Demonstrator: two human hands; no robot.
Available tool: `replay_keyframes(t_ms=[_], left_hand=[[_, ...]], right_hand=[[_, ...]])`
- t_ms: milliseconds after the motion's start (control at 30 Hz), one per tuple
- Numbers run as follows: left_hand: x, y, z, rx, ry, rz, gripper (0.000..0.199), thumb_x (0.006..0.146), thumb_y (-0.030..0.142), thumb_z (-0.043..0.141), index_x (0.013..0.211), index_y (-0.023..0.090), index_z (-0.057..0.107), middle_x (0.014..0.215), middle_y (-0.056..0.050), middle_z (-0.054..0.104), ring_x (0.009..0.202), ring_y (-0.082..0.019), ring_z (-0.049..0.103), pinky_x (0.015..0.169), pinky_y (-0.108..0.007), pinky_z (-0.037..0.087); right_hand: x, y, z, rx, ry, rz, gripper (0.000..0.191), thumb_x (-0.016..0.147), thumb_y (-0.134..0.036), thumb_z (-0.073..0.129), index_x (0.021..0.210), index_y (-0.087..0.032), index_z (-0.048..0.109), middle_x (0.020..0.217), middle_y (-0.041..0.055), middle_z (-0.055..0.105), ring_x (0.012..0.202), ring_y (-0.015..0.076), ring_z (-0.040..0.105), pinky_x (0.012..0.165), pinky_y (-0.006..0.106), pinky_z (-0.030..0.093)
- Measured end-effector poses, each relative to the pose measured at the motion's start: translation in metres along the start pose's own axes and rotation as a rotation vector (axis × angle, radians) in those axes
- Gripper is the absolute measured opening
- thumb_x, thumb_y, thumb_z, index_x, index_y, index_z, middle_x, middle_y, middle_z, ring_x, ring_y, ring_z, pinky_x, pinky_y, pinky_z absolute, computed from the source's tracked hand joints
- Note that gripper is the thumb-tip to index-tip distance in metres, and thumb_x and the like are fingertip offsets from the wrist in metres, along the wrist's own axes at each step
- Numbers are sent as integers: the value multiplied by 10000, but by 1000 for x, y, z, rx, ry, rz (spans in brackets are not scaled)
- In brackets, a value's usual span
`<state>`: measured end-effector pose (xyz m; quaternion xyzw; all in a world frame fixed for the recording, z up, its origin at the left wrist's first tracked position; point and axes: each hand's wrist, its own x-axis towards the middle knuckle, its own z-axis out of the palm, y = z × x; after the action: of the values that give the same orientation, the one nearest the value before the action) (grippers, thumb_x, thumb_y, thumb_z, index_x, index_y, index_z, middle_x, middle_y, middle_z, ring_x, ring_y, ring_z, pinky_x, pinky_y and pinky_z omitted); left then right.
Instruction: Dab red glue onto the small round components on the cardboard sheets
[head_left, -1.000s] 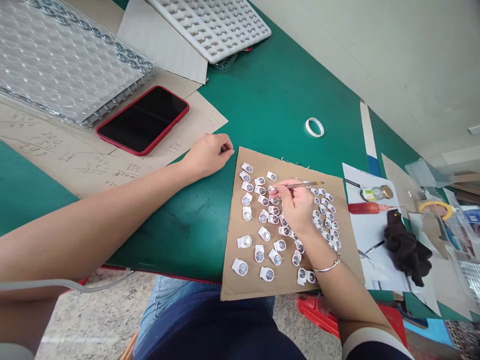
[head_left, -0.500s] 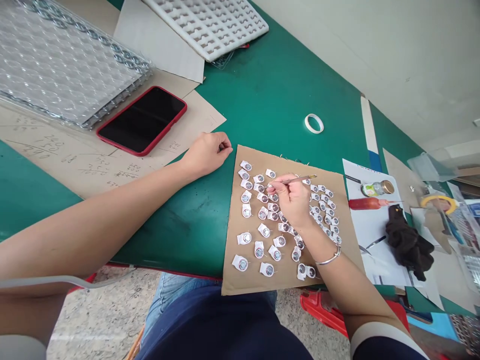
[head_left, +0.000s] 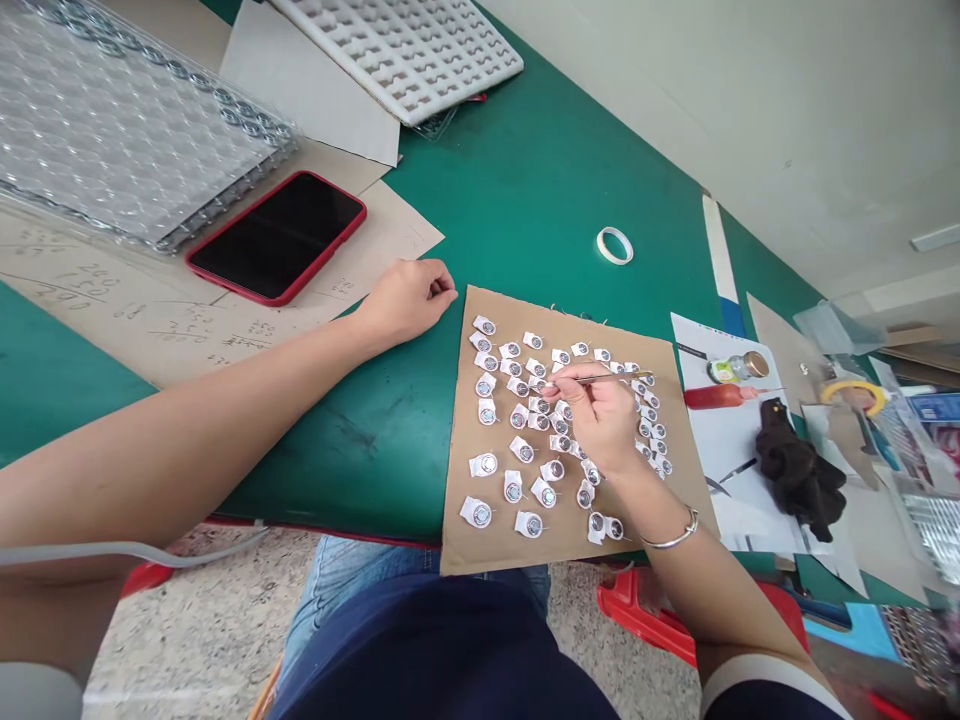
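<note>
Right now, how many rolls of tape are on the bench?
2: a white tape roll on the green mat beyond the cardboard sheet, and a yellow tape roll at far right. Clutter may hide others.

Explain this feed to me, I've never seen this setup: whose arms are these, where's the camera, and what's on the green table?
There is no machine here. The one view comes from a camera worn on a person's head, looking down at their own bare arms. The right hand grips thin metal tweezers over a cardboard sheet covered with many small round metal parts on white tabs. The left hand rests loosely closed on the green table by the sheet's corner; nothing shows in it. Also there: a phone in a red case, plastic trays, a tape ring and a black cloth.
</note>
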<state>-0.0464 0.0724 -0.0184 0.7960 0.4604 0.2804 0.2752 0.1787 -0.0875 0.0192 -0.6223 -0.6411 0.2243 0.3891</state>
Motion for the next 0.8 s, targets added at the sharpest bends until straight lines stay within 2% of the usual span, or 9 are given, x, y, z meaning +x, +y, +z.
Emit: replay_keyframes(t_ms=[400, 667, 800], left_hand=[[0, 1, -1, 0, -20, -15, 154, 783, 297, 530, 791, 163, 607, 752, -30, 645, 696, -158, 591, 641, -247, 461], [0, 0, 1, -13, -21, -25, 157, 791, 291, 525, 801, 158, 608, 763, -37, 644, 700, -158, 587, 644, -259, 461], [0, 0, 1, -20, 4, -3, 152, 788, 285, 522, 785, 157, 605, 752, -35, 642, 682, -151, 586, 640, -256, 462]], right_hand=[[-1, 12, 7, 7, -14, -32, 96, 862, -257, 505, 840, -189, 570, 778, 6, 627, 637, 98, 645, 597, 255, 566], [-1, 14, 12, -65, 18, -125, 68, 852, -202, 517, 806, -198, 568, 689, -16, 625, 593, 87, 631, 561, 234, 542], [1, 14, 13, -33, 32, -53, 97, 864, -237, 499, 803, -190, 559, 664, -19, 625, 572, 87, 628, 559, 238, 544]])
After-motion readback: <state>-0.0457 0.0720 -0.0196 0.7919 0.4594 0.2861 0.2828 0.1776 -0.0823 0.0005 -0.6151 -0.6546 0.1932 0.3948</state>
